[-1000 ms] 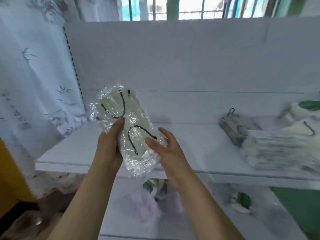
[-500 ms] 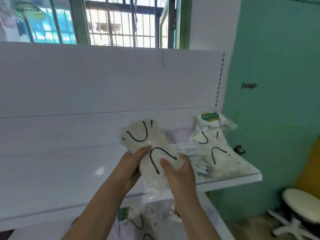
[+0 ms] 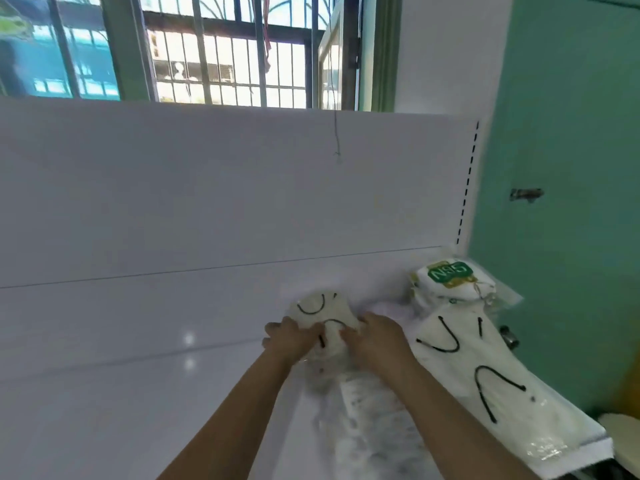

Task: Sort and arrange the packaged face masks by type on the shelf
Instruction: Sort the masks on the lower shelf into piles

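White shelf point(image 3: 138, 375), both hands point(image 3: 332, 341) gripping mask pack point(image 3: 322, 313).

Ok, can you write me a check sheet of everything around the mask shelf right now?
Surface: white shelf, glossy, with light glints.
Job's things: white mask pack with black ear loops, down on the shelf under both hands; bigger white mask pack to its right; N95 pack behind it in the corner.
Clutter: nothing seen.
Hands: left hand and right hand both grip the white mask pack.
Cables: thin cord hanging by the window.
Surroundings: barred window, green wall.
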`<state>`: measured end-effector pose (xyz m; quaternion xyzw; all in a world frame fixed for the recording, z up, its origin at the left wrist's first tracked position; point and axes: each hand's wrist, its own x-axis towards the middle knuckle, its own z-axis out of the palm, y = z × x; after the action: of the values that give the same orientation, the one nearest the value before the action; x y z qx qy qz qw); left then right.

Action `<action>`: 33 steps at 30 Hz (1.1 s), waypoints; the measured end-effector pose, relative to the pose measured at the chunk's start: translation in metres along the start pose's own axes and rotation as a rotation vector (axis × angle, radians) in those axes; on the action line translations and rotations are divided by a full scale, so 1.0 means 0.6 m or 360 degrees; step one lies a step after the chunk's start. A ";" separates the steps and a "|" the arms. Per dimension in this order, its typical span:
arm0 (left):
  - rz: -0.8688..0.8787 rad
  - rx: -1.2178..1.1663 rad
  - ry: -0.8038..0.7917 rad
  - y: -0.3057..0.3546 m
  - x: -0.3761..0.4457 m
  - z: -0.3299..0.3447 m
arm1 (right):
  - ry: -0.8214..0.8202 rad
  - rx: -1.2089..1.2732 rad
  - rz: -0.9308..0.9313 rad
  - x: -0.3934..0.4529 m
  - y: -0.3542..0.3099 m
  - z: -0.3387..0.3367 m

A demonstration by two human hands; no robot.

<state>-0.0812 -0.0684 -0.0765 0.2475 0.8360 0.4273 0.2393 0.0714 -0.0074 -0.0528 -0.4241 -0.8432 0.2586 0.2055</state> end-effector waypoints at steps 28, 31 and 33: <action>0.0938 0.0214 0.0937 -0.145 -0.330 0.001 | -0.0069 0.0463 -0.1010 -0.084 -0.115 0.007; 0.0989 0.0267 0.1077 -0.206 -0.414 0.022 | 0.0028 0.0689 -0.1171 -0.150 -0.123 0.048; 0.0964 0.0347 0.0966 -0.260 -0.454 0.050 | 0.0082 0.0744 -0.1347 -0.199 -0.117 0.078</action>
<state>0.1125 -0.2989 -0.1704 0.3685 0.7984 0.4407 -0.1805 0.0683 -0.1532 -0.0619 0.0075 -0.8557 0.3241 0.4033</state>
